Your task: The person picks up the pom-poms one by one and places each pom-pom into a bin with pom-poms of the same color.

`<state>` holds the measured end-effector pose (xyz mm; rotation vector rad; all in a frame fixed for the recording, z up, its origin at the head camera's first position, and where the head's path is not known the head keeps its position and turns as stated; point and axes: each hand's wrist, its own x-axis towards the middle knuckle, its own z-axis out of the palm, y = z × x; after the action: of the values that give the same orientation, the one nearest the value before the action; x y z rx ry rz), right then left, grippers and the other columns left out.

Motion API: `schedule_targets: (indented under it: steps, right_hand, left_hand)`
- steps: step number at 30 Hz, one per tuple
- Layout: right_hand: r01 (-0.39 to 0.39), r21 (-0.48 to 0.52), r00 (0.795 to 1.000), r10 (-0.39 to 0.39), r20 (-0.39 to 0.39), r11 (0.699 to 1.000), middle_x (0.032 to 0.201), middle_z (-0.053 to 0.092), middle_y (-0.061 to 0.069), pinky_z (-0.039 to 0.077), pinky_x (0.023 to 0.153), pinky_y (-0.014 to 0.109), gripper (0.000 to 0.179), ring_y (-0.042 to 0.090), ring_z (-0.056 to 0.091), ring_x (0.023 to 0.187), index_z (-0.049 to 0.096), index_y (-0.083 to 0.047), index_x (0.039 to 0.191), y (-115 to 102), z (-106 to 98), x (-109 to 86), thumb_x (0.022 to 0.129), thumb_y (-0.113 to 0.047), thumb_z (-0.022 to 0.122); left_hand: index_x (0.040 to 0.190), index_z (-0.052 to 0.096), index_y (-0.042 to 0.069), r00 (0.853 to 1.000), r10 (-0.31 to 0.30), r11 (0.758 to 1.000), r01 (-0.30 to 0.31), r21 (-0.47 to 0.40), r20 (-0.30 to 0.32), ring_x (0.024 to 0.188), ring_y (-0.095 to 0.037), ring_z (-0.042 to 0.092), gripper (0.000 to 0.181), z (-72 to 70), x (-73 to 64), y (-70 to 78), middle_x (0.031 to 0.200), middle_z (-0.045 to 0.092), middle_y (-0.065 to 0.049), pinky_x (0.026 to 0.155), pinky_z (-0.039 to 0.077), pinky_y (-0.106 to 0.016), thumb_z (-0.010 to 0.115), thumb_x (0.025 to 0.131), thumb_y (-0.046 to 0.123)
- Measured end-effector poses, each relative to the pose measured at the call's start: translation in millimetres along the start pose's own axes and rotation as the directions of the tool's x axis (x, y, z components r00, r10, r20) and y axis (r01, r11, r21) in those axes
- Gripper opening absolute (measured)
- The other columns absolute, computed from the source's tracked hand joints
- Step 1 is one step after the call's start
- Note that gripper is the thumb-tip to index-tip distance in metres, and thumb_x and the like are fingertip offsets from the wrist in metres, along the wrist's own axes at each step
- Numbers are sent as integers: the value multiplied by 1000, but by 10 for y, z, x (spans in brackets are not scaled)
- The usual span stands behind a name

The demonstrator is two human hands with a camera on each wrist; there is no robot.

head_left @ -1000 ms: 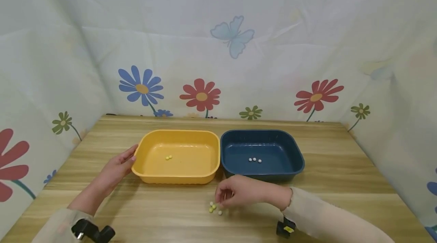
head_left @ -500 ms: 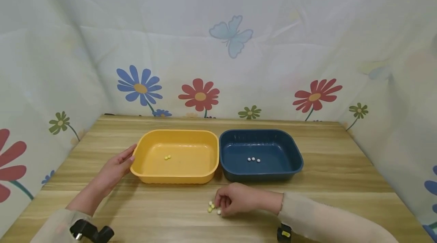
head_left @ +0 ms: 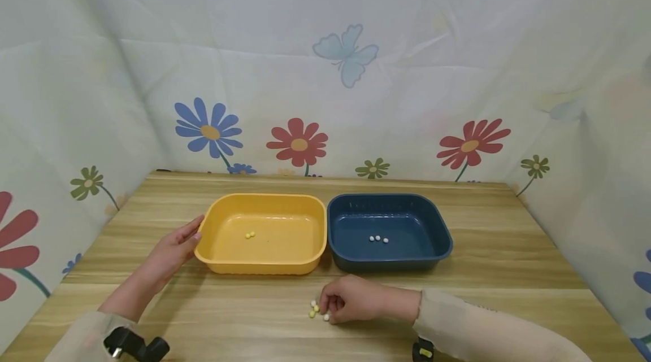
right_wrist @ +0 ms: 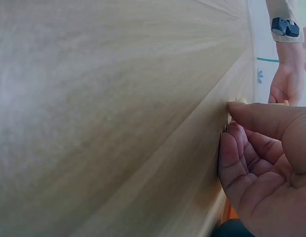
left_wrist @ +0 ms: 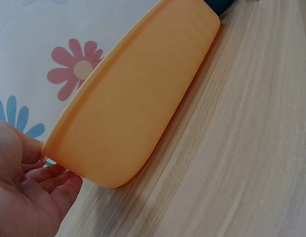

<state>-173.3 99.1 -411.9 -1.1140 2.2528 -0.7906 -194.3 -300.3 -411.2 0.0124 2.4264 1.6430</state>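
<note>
My left hand [head_left: 170, 252] holds the left end of a yellow plastic tray [head_left: 261, 267]. In the left wrist view its thumb lies at the tray's rim and the other fingers are under it, against the outside wall. Just in front of the trays, my right hand [head_left: 353, 299] is low on the table with curled fingers, thumb and fingertips at a small white ball [head_left: 326, 317]. Beside those fingertips lie a pale ball [head_left: 313, 303] and two yellow balls [head_left: 312, 314]. In the right wrist view the thumb partly hides the balls.
A dark blue tray [head_left: 391, 265] stands against the yellow one's right side, with three white balls [head_left: 378, 238] inside. Two yellow balls [head_left: 250, 235] lie in the yellow tray. Flowered cloth [head_left: 346, 102] hangs behind and beside the wooden table [head_left: 244, 322].
My right hand has come down and slightly toward me, its fingertips closing in on the white ball, then stayed there. The left hand has kept its place at the yellow tray.
</note>
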Motion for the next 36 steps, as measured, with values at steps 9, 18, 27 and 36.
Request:
schedule_targets:
  steps: [9, 18, 27, 36]
  right_hand:
    - [7, -53, 1000, -8, -13, 999, 76, 60, -6, 43, 66, 9, 10, -10, 44, 70, 72, -7, 91, -32, 8, -2, 87, 2, 73]
    - [-54, 105, 998, 50, 41, 993, 83, 68, -4, 49, 71, 12, 7, -8, 52, 75, 72, -6, 96, 49, -110, -33, 90, -5, 73]
    - [-115, 318, 991, 87, 101, 941, 91, 73, 21, 57, 71, 19, 7, 6, 64, 75, 70, 1, 101, -125, -455, -91, 95, -2, 69]
    - [-197, 355, 980, 171, 104, 914, 100, 75, 23, 63, 83, 32, 13, 14, 70, 82, 70, 1, 108, -212, -873, -83, 97, -7, 68]
  left_hand:
    - [162, 10, -4, 1000, 10, 1000, -9, -11, 10, 103, 31, 41, 65, 0, -3, -8, 166, 14, -33, 87, 47, -2, 41, 112, 24]
    - [161, 10, -5, 1000, 21, 999, -21, -33, 10, 101, 32, 40, 64, 14, 11, -17, 165, 13, -34, 86, 46, -2, 41, 112, 22]
    - [162, 10, -5, 1000, 16, 1000, -16, -17, 11, 101, 33, 39, 65, 3, 8, -2, 166, 13, -34, 87, 45, -2, 41, 112, 23]
    - [162, 10, -5, 1000, 8, 1000, -8, -26, 11, 100, 33, 39, 63, 7, 13, -5, 166, 13, -33, 86, 46, -2, 40, 112, 20]
